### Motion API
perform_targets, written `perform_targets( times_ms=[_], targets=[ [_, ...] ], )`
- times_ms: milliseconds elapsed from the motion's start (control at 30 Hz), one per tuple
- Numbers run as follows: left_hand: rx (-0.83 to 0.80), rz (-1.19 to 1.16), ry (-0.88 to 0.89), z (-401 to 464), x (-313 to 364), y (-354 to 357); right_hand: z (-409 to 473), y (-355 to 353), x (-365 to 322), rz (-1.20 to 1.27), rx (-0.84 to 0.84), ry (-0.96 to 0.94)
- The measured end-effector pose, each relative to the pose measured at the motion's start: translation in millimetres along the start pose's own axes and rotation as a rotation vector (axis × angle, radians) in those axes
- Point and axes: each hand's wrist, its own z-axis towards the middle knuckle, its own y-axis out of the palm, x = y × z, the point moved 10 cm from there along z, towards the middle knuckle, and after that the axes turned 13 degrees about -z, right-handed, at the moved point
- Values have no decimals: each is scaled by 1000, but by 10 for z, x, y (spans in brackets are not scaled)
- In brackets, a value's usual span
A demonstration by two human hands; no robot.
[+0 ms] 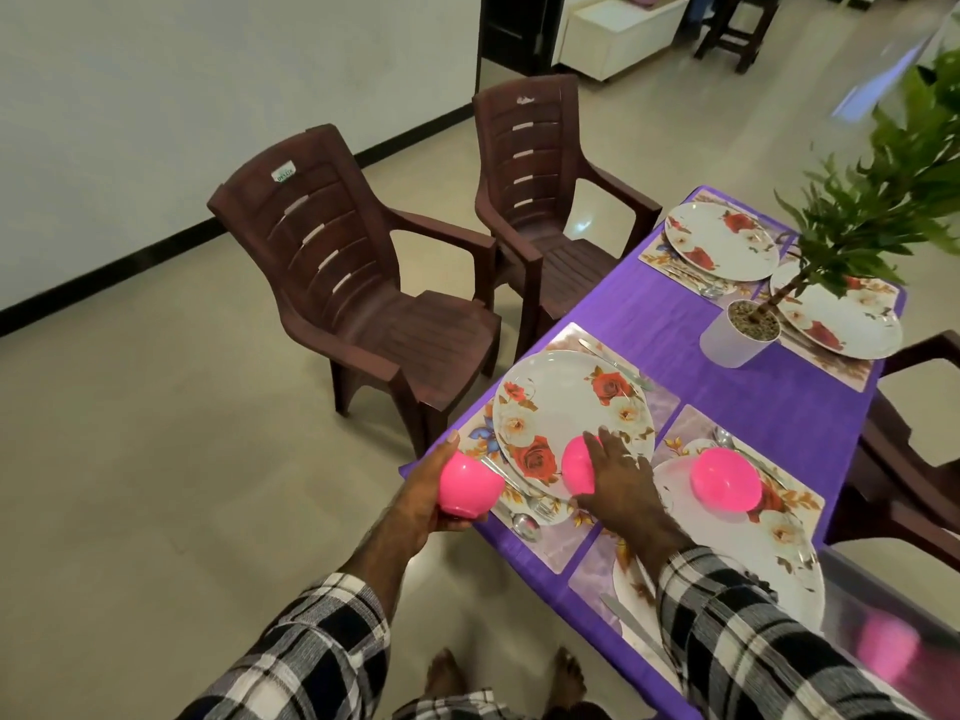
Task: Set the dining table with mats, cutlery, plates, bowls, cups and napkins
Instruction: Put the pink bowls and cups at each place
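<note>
My left hand [421, 493] grips a pink bowl [467, 485] upside down, just off the near-left corner of the purple table [727, 397]. My right hand [618, 480] wraps around a second pink bowl [576, 462] resting on the floral plate [561, 407] of the near-left setting. A third pink bowl [724, 478] stands upside down on the floral plate [779, 532] to the right. Each plate lies on a mat with cutlery; a fork and spoon [524, 511] lie by the near-left plate. Two more floral plates [719, 239] [852, 314] sit at the far end.
A potted green plant [737, 332] stands mid-table. Two brown plastic chairs [363, 293] [545, 189] stand left of the table, and another brown chair [914, 449] at the right. My bare feet [447, 672] show on the tiled floor below.
</note>
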Motion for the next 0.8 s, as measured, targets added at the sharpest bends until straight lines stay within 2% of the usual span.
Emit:
perform_targets(
  times_ms=[67,133,200,267,467,600,733,800],
  targets=[
    [6,14,-2,-20,-8,-21,-133,-118,-117,40,103,-7],
    [8,19,-21,-36,-61,-26,-317,-219,-268,216,217,-40],
    [14,25,-36,-83,-90,-3,-469,-216,-502,537,194,-131],
    [23,35,-41,-140,-118,42,-579,-208,-784,709,113,-275],
    [28,70,-44,-343,-29,86,-526,-250,-1102,776,23,-436],
    [122,76,27,-464,266,-113,-378,-490,-1416,774,-16,-583],
    [189,-41,87,-626,463,-422,-256,-636,-1851,803,-14,-671],
    [150,-110,105,-710,564,-638,-234,-750,-2165,810,-28,-722]
  ],
)
